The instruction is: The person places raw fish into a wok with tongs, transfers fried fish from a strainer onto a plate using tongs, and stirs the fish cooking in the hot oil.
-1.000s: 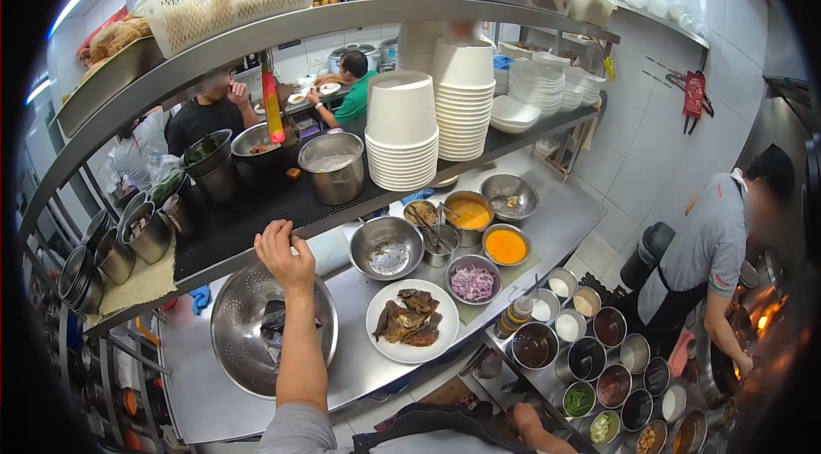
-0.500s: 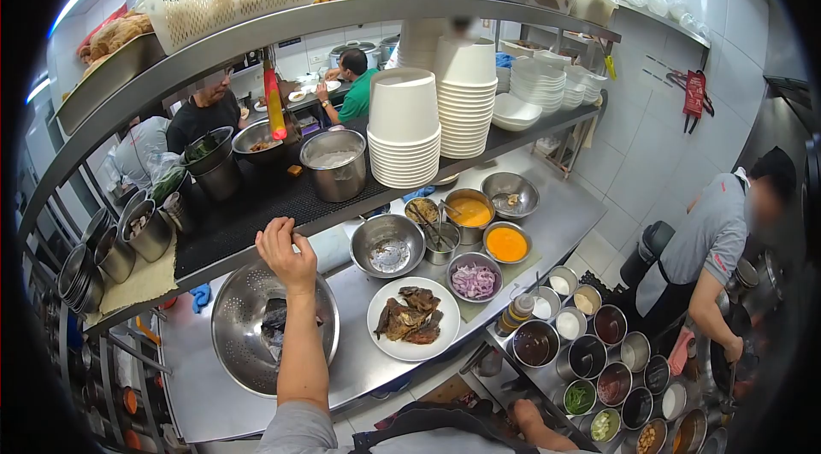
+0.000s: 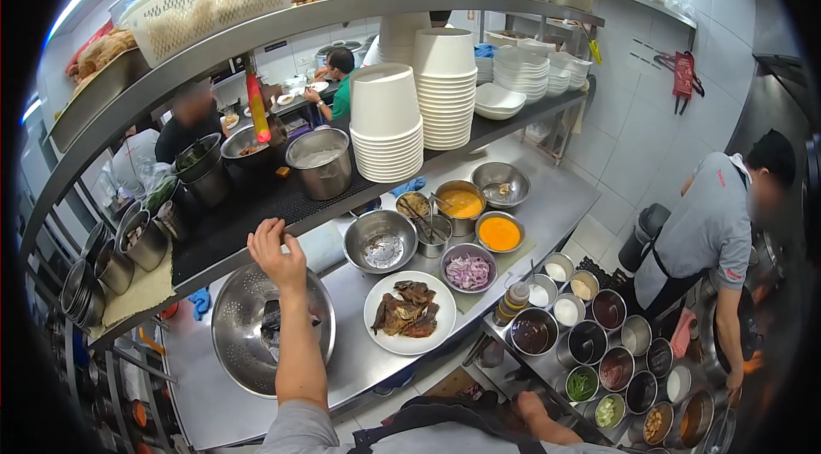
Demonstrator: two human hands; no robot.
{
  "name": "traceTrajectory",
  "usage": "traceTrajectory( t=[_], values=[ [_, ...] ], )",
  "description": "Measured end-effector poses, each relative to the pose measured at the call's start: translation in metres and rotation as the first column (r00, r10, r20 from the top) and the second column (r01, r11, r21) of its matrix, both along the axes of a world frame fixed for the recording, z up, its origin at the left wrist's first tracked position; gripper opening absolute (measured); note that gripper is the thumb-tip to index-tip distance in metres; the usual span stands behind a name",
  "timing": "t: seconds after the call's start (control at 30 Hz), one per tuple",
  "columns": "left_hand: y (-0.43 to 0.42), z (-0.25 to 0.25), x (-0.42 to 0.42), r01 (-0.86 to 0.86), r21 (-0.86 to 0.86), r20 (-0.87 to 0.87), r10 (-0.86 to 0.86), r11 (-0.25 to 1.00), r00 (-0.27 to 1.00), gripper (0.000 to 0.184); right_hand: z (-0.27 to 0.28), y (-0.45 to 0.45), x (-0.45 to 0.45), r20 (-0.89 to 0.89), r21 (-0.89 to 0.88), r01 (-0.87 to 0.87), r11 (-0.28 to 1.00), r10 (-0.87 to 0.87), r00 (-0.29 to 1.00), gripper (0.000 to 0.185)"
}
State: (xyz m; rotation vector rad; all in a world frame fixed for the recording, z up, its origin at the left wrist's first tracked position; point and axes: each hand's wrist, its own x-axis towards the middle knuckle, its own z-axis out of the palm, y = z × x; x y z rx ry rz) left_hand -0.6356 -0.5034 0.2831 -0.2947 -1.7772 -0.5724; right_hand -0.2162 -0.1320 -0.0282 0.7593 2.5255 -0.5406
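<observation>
My left hand (image 3: 278, 259) is raised over the steel colander (image 3: 241, 360), at the front edge of the black-topped shelf (image 3: 321, 216). Its fingers are loosely bent and apart, with nothing in them; whether they touch the edge I cannot tell. Dark, silvery pieces (image 3: 272, 326) lie in the colander, partly behind my forearm. To the right, a white plate (image 3: 374, 304) holds browned, cooked-looking pieces (image 3: 404, 313). My right hand (image 3: 530, 407) is low beside the rack of steel containers, its fingers mostly hidden and small in view.
Bowls of sliced red onion (image 3: 469, 272) and orange sauce (image 3: 499, 233) stand behind the plate, near an almost bare steel bowl (image 3: 380, 242). White tubs (image 3: 389, 129) are stacked on the shelf. A co-worker (image 3: 705, 215) bends over the right side; others are behind the shelf.
The view has shifted slightly, so the shelf and bowls appear a little further left. The co-worker at the right has lowered an arm. My hands have barely moved.
</observation>
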Motion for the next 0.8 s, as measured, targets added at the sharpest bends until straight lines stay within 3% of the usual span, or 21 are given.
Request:
traceTrajectory(
  t=[0.07, 0.13, 0.17, 0.23, 0.3, 0.33, 0.37, 0.4, 0.43, 0.47, 0.53, 0.57, 0.67, 0.73, 0.8],
  values=[
    [-0.001, 0.006, 0.015, 0.074, 0.004, 0.022, -0.074, 0.997, 0.997, 0.021, 0.001, 0.001, 0.003, 0.020, -0.040, 0.082, 0.996, -0.082, 0.996, 0.023],
    [-0.003, 0.013, 0.045, 0.343, 0.317, -0.005, -0.360, 0.884, 0.933, 0.022, -0.017, 0.008, 0.010, 0.009, -0.020, 0.016, 1.000, -0.016, 1.000, 0.024],
    [-0.002, 0.012, 0.058, 0.351, 0.316, -0.004, -0.368, 0.882, 0.930, 0.022, -0.022, 0.013, 0.012, 0.009, -0.022, 0.026, 0.999, -0.025, 1.000, 0.024],
    [0.006, 0.000, 0.088, 0.503, 0.499, 0.056, -0.605, 0.706, 0.794, 0.023, -0.031, 0.018, 0.022, 0.042, -0.045, 0.134, 0.990, -0.132, 0.990, 0.024],
    [0.027, -0.029, 0.117, 0.538, 0.651, 0.207, -0.807, 0.535, 0.553, 0.020, -0.027, 0.018, 0.026, 0.037, -0.016, 0.102, 0.995, -0.102, 0.994, 0.022],
    [0.041, -0.037, 0.133, 0.577, 0.464, 0.418, -0.740, 0.672, 0.527, 0.019, -0.026, 0.017, 0.027, 0.024, 0.022, 0.066, 0.998, -0.066, 0.997, 0.020],
    [0.050, -0.043, 0.147, 0.673, 0.427, 0.624, -0.735, 0.604, 0.264, 0.022, -0.029, 0.016, 0.028, 0.006, 0.037, 0.082, 0.996, -0.083, 0.997, 0.021],
    [0.057, -0.058, 0.151, 0.801, 0.242, 0.797, -0.583, 0.547, 0.158, 0.029, -0.026, 0.015, 0.025, 0.006, 0.031, 0.084, 0.996, -0.084, 0.996, 0.021],
    [0.056, -0.071, 0.157, 0.845, 0.274, 0.905, -0.421, 0.459, -0.064, 0.041, -0.018, 0.014, 0.019, 0.034, -0.004, 0.079, 0.997, -0.079, 0.996, 0.024],
    [0.057, -0.078, 0.160, 0.845, 0.275, 0.905, -0.421, 0.459, -0.066, 0.041, -0.013, 0.013, 0.017, 0.064, -0.036, 0.074, 0.997, -0.071, 0.995, 0.029],
    [0.060, -0.088, 0.161, 0.791, 0.270, 0.962, -0.118, 0.548, -0.246, 0.049, -0.009, 0.009, 0.012, 0.023, -0.045, 0.105, 0.993, -0.104, 0.994, 0.029],
    [0.059, -0.092, 0.161, 0.798, 0.265, 0.961, -0.216, 0.541, -0.173, 0.048, -0.008, 0.007, 0.010, -0.015, -0.062, 0.136, 0.989, -0.137, 0.990, 0.028],
    [0.057, -0.104, 0.159, 0.782, 0.259, 0.964, -0.102, 0.568, -0.245, 0.043, 0.009, 0.000, 0.001, 0.003, -0.065, 0.118, 0.991, -0.118, 0.993, 0.028],
    [0.061, -0.124, 0.162, 0.810, 0.234, 0.972, -0.114, 0.538, -0.206, 0.037, 0.014, -0.001, 0.002, -0.004, -0.072, 0.137, 0.988, -0.137, 0.990, 0.028],
    [0.073, -0.144, 0.166, 0.775, 0.369, 0.914, -0.047, 0.513, -0.404, 0.037, 0.025, -0.001, 0.002, -0.010, -0.073, 0.153, 0.985, -0.154, 0.988, 0.028]
  ],
)
